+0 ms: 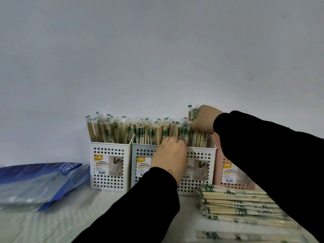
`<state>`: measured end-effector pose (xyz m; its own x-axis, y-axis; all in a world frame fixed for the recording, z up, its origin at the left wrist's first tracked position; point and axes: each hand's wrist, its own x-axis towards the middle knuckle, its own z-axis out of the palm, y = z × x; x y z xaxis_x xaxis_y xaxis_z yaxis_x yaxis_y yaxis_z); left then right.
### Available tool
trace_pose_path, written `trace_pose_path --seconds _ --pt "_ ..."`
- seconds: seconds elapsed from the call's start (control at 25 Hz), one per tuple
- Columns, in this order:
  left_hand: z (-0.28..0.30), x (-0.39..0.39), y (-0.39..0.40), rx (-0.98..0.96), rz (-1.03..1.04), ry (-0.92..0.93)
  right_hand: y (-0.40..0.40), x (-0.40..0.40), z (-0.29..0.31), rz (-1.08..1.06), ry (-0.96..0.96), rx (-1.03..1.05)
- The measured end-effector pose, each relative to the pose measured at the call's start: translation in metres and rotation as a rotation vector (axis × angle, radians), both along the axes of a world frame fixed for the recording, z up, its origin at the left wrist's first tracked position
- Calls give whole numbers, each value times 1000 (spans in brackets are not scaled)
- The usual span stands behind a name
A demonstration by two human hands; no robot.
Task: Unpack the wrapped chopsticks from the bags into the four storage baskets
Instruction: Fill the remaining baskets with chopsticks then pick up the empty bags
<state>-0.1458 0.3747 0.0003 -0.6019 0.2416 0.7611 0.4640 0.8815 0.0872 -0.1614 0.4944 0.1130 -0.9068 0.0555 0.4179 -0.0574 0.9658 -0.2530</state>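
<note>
Four perforated storage baskets stand in a row against the wall: a white one (pixel 109 172), a pale blue one (pixel 140 155), a white one (pixel 199 158) and a pink one (pixel 228 172). The first three hold upright wrapped chopsticks (pixel 112 130). My right hand (pixel 203 120) is closed on a bundle of wrapped chopsticks (pixel 192 113) standing in the third basket. My left hand (pixel 170 155) presses its fingers among the chopsticks at the rim between the second and third baskets. Whether it grips any I cannot tell. The pink basket's inside is hidden by my right sleeve.
A flattened blue and clear plastic bag (pixel 38 183) lies at the left on the pale textured cloth (pixel 87 216). A loose pile of wrapped chopsticks (pixel 236 206) lies flat at the front right, before the pink basket. The grey wall rises right behind the baskets.
</note>
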Motion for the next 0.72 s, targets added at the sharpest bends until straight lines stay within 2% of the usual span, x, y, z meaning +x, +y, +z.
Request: trace_pose_path --seconds 0.2,0.32,0.4,0.48,0.52,0.6,0.72 --pt "-2 3 -3 57 -51 -5 11 3 -5 120 -114 25" --pt "-1 2 -4 70 -51 -1 22 22 -7 291 43 -60" --pt "-2 2 -4 62 -41 5 25 29 -18 332 149 61" --pt "-3 2 -4 56 -41 8 26 29 -32 308 113 266" --pt "-3 2 -5 51 -44 9 28 28 -38 299 81 290" --pt "-3 3 -5 38 -43 9 38 28 -43 289 95 220" --pt "-2 6 -9 -38 2 68 60 47 -52 274 260 108"
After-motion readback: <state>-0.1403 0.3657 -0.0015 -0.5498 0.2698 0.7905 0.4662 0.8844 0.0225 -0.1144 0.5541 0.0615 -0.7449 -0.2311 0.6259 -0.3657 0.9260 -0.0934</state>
